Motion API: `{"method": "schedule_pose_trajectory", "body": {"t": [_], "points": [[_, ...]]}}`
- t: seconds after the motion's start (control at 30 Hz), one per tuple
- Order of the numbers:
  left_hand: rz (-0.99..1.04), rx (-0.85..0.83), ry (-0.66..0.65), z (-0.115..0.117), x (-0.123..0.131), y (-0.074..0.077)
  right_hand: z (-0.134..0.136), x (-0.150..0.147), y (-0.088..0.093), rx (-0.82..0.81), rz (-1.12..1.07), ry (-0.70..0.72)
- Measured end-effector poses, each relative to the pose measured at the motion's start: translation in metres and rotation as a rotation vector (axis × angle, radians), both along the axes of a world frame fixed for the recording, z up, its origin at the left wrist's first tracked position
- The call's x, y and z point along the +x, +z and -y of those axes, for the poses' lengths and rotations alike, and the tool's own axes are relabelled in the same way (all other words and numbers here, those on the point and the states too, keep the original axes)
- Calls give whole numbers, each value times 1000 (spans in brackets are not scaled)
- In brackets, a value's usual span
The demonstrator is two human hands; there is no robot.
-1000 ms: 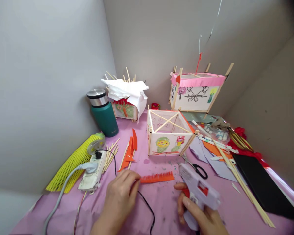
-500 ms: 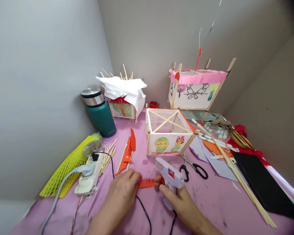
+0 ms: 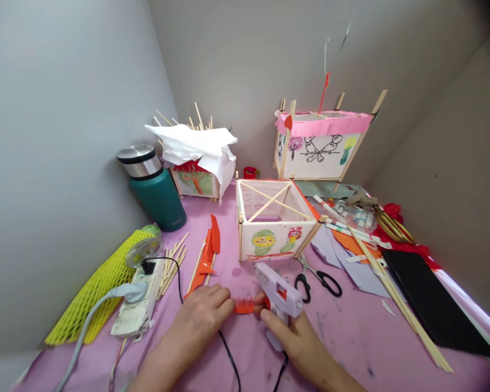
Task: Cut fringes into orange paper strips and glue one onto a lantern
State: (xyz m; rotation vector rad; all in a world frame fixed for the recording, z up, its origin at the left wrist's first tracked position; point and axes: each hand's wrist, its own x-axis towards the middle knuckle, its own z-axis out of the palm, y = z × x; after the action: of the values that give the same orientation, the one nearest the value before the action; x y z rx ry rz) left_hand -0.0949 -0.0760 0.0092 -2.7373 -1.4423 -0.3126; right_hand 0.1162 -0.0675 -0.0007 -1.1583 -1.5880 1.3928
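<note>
A lilac hot glue gun (image 3: 275, 288) is gripped in my right hand (image 3: 296, 337), its nozzle pointing away toward the paper-sided frame. Just left of it, a short fringed strip of orange-red paper (image 3: 244, 306) spans the gap between my hands. My left hand (image 3: 206, 318) has its fingers closed at the strip's left end, above the pink cloth. Fingertips of my right hand reach the strip's right end beside the gun. Beyond them stands a square lantern frame (image 3: 280, 239) of wooden sticks and white drawn-on panels, with crossed sticks on top.
Black-handled scissors (image 3: 318, 277) lie right of the gun. Orange paper scraps (image 3: 206, 258), short sticks (image 3: 173, 267) and a power strip (image 3: 136, 305) are at left, near a green bottle (image 3: 157, 193). A pink-trimmed lantern (image 3: 322, 155) stands behind. Long sticks (image 3: 400, 299) and a black tablet-like slab (image 3: 436, 305) lie right.
The view has shifted slightly, so most things appear a little further left. The paper strip now bows a little between my hands. Both hands keep their holds.
</note>
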Motion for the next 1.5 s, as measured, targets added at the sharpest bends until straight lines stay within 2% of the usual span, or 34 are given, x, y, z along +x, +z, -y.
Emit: {"method": "schedule_pose_trajectory", "body": {"t": [0.13, 0.23, 0.3, 0.37, 0.5, 0.63, 1.1, 1.5], "points": [[90, 69, -25, 2, -11, -3, 1, 0, -5, -12, -7, 2], [185, 223, 66, 11, -15, -7, 2, -1, -8, -7, -2, 12], [253, 286, 137, 20, -11, -9, 3, -1, -8, 8, 16, 9], [275, 282, 143, 29, -1, -12, 4, -1, -9, 13, 22, 7], [190, 321, 147, 40, 19, -21, 5, -1, -8, -7, 10, 10], [175, 350, 183, 42, 24, -29, 4, -2, -7, -23, 0, 15], [147, 292, 161, 38, 23, -31, 3, -4, -7, -12, -2, 10], [49, 157, 217, 35, 25, -29, 2, -5, -7, 4, -7, 26]]}}
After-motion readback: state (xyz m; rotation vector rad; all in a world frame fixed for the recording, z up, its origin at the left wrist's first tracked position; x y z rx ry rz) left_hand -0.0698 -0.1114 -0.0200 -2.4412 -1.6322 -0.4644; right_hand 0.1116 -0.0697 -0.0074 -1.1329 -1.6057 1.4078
